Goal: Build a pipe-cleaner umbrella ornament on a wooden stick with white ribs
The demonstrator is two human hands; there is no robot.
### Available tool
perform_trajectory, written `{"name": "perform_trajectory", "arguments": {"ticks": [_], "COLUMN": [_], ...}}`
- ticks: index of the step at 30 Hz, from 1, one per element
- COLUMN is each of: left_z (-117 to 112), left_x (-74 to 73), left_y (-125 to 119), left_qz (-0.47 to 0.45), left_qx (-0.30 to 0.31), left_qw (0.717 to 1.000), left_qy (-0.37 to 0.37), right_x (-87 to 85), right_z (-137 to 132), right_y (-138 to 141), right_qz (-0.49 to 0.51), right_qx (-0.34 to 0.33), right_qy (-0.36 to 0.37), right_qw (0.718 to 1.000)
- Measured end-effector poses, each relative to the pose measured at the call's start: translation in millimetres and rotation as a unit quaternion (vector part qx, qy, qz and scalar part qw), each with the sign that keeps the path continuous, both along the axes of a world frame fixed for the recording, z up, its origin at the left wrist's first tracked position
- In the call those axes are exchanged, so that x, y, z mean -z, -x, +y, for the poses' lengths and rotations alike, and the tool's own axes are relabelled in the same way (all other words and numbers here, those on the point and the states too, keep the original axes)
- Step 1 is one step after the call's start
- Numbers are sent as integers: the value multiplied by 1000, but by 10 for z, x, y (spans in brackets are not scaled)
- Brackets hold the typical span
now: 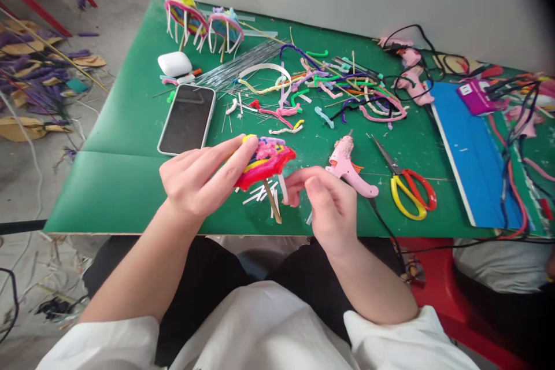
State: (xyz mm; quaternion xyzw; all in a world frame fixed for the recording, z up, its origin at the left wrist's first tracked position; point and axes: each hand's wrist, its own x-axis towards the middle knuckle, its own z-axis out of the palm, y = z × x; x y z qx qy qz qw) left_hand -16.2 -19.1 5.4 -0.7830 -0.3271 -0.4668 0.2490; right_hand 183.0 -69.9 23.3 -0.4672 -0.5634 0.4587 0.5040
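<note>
My left hand (197, 176) is closed on a small umbrella made of fuzzy pipe cleaners (266, 165), with a red rim and yellow, blue and pink parts on top. Its thin wooden stick (273, 202) points down toward the table's front edge. From the rim hangs a white strip (282, 188). My right hand (329, 202) is beside it, its extended fingertips at the strip and the thumb held apart from them. Below the umbrella lie several cut white strips (255, 193). A pink glue gun (347, 166) rests just beyond my right hand.
Scissors (405, 182) lie to the right, near a blue board (466, 150). A phone (187, 118) and white case (174, 63) are at left. Two similar umbrellas (186, 17) stand at the back. Pipe cleaners (329, 81) and thin wires (243, 60) cover the middle of the green table (117, 185).
</note>
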Motion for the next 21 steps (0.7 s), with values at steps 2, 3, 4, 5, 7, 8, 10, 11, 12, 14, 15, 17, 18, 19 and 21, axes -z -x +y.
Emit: {"name": "perform_trajectory", "arguments": {"ticks": [2,3,4,5,7,8,10,11,12,14,15,17,18,19,21], "left_z": [-8,-19,-34,-50,-82,-93,-101,-96,-86,-57,-40,-9,5,19,52], "left_x": [-39,-60,-79,-97,-124,-131,-129,-121,-111,-94,-93,-112,-129,-146,-165], "left_y": [40,60,78,95,121,130,140,141,140,132,128,127,133,144,178], "left_qz": [-1,-7,-1,-7,-2,2,16,18,24,19,13,8,14,29,63], "left_qx": [-12,-17,-19,-21,-24,-24,-13,-3,5,25,36,37,23,-1,-60], "left_qw": [1000,1000,1000,1000,1000,1000,1000,1000,1000,1000,999,998,994,985,953], "left_qy": [8,10,19,9,1,3,11,8,10,1,4,56,107,172,291], "right_x": [64,97,127,152,183,190,186,179,169,148,138,124,121,122,134], "right_z": [46,73,98,118,136,133,111,97,84,72,74,96,114,135,178], "right_y": [5,13,25,39,71,87,113,122,129,134,131,113,97,77,30], "right_qz": [6,13,24,38,74,94,128,139,145,147,144,136,131,125,115], "right_qx": [3,-7,-31,-68,-162,-204,-255,-264,-266,-255,-243,-203,-176,-147,-88], "right_qy": [26,54,88,124,184,201,213,214,216,225,228,227,220,209,182], "right_qw": [1000,998,995,989,967,954,935,930,928,929,932,943,950,959,973]}}
